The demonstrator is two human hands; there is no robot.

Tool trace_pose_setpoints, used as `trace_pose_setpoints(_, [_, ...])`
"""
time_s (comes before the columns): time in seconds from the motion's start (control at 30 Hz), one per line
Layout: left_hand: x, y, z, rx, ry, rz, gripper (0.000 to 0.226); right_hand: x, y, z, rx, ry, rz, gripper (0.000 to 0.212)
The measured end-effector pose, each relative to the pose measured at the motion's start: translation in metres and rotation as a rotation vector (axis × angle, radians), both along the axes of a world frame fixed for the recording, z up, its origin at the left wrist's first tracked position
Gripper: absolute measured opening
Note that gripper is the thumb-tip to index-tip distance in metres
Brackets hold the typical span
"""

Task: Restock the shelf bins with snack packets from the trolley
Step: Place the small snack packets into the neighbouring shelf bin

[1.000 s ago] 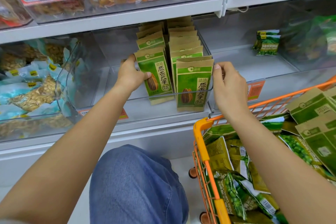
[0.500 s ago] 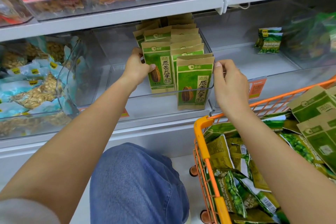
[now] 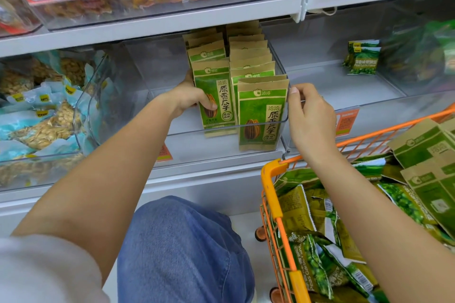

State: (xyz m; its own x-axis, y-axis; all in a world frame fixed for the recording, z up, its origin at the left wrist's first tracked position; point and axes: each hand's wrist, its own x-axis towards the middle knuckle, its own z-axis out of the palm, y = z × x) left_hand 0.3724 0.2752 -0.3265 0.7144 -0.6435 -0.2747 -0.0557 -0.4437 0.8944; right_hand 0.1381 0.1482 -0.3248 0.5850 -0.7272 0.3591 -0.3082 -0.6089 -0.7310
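Two rows of green and kraft sunflower seed packets stand upright in a clear bin [image 3: 187,133] on the middle shelf. My left hand [image 3: 187,98] grips the left row from its left side, thumb across the face of the front left packet [image 3: 219,115]. My right hand [image 3: 312,118] is at the bin's right wall with curled fingers pinching the wall, its thumb tip at the top corner of the front right packet [image 3: 261,118]. The orange trolley [image 3: 270,179] at lower right holds more seed packets [image 3: 423,145] and green pea packets [image 3: 310,265].
A bin of pale blue nut packets [image 3: 37,118] stands to the left. The bin to the right holds a few green pea packets [image 3: 363,60] at its back. The shelf above [image 3: 172,22] carries bins of peanuts. My knee in jeans [image 3: 184,248] is below the shelf.
My left hand has pushed the tilted left row of packets rightward until it stands straight beside the right row. My right hand has stayed at the bin's right side.
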Motion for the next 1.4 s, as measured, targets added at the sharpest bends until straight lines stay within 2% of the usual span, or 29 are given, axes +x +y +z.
trace_pose_setpoints(0.07, [0.004,0.002,-0.002,-0.009,0.0,-0.038,0.097,0.0,0.0,0.0,0.0,-0.001,0.001,0.031])
trace_pose_setpoints(0.17, [0.008,0.002,-0.006,-0.055,0.02,-0.044,0.106,0.0,0.0,0.0,0.0,-0.006,0.0,0.031])
trace_pose_setpoints(0.3, [0.013,0.0,-0.005,-0.014,0.086,-0.096,0.12,-0.001,0.0,-0.001,-0.007,-0.005,-0.004,0.031])
trace_pose_setpoints(0.33, [0.014,0.0,-0.004,0.0,0.089,-0.112,0.119,-0.001,-0.001,-0.001,-0.007,-0.006,-0.005,0.031])
trace_pose_setpoints(0.43, [0.013,0.001,-0.005,0.004,0.043,-0.156,0.097,0.0,-0.001,-0.002,-0.006,-0.007,-0.009,0.03])
trace_pose_setpoints(0.6, [0.017,0.006,-0.009,-0.021,-0.007,-0.152,0.112,0.001,0.0,-0.002,-0.007,-0.015,-0.014,0.03])
trace_pose_setpoints(0.7, [0.011,0.009,-0.007,0.015,-0.04,-0.109,0.098,0.001,-0.001,-0.002,0.006,-0.014,-0.01,0.031])
trace_pose_setpoints(0.83, [-0.004,0.014,-0.003,0.182,-0.143,-0.063,0.052,0.001,0.0,-0.002,0.003,-0.016,-0.007,0.031])
trace_pose_setpoints(0.93, [-0.008,0.014,-0.003,0.184,-0.127,-0.113,0.052,0.001,0.0,-0.001,0.009,-0.015,-0.007,0.031])
trace_pose_setpoints(1.07, [-0.013,0.012,-0.002,0.216,-0.259,-0.089,0.057,0.0,0.0,0.0,0.018,-0.01,-0.006,0.031])
trace_pose_setpoints(1.27, [-0.014,0.012,-0.003,0.136,-0.43,0.031,0.041,0.0,-0.001,0.0,0.005,0.001,-0.011,0.031])
trace_pose_setpoints(1.4, [-0.018,0.014,0.006,0.336,-0.631,-0.103,0.047,0.0,0.0,0.0,0.0,-0.006,-0.014,0.031])
